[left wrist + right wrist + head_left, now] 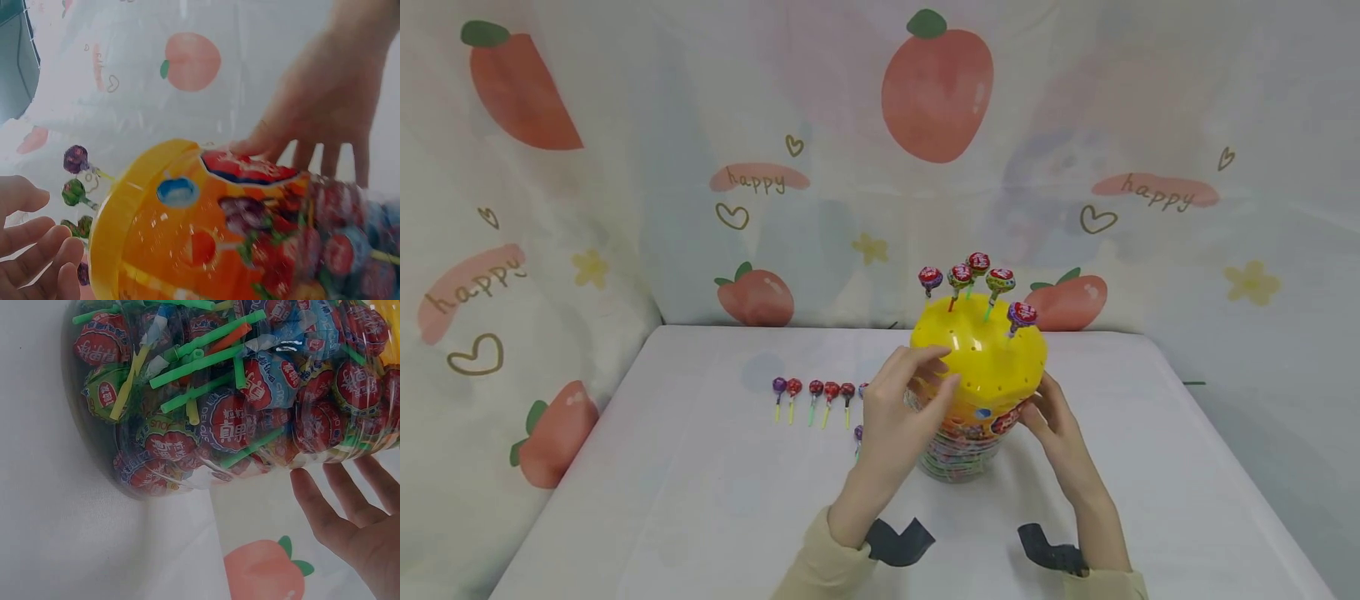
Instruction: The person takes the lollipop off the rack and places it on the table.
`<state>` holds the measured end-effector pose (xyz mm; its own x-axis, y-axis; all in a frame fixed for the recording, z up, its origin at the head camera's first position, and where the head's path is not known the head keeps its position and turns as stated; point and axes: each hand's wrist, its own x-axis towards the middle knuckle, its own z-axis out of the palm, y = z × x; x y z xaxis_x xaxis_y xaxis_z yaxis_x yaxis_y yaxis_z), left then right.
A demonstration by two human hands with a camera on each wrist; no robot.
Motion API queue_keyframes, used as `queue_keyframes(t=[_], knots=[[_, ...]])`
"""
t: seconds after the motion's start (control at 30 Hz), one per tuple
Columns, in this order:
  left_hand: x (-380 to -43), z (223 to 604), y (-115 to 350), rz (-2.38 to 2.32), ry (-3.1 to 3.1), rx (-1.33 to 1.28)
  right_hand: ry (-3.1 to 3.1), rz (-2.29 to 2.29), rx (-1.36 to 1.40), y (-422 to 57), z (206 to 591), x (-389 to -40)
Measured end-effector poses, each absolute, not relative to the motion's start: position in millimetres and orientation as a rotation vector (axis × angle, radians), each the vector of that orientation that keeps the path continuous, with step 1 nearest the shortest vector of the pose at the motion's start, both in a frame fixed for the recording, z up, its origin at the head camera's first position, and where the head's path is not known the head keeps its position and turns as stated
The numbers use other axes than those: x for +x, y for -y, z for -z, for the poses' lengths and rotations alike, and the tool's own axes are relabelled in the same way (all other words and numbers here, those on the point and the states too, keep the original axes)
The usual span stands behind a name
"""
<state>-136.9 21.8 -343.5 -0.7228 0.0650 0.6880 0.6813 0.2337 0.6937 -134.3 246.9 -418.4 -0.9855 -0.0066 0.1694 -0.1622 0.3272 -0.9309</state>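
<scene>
A clear jar (pixel 958 462) packed with wrapped lollipops stands on the table under a yellow domed lid (pixel 988 367) with small holes. Several lollipops (pixel 1000 281) stick up from the lid's far and right parts. My left hand (pixel 895 408) hovers at the lid's near left edge, thumb and fingers apart, nothing between them; the left wrist view has its bent fingers (pixel 44 250) beside the lid's top. With my right hand (pixel 1063 433) I hold the jar's right side just below the lid, thumb in front and fingers behind. The right wrist view has those fingertips (pixel 301 481) against the clear wall.
Loose lollipops (pixel 831 389) lie in a row on the white table (pixel 715 492), left of the jar, one more nearer me and partly hidden by my left hand. A fruit-printed cloth (pixel 835 100) hangs behind. Dark straps (pixel 901 543) show at both wrists.
</scene>
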Motion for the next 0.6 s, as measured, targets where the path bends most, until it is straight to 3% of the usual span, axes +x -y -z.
queue_keyframes(t=[0.6], knots=[[-158,320,-57,1.559,1.904,-0.731,2.436,-1.757,0.172,-248,419,-136]])
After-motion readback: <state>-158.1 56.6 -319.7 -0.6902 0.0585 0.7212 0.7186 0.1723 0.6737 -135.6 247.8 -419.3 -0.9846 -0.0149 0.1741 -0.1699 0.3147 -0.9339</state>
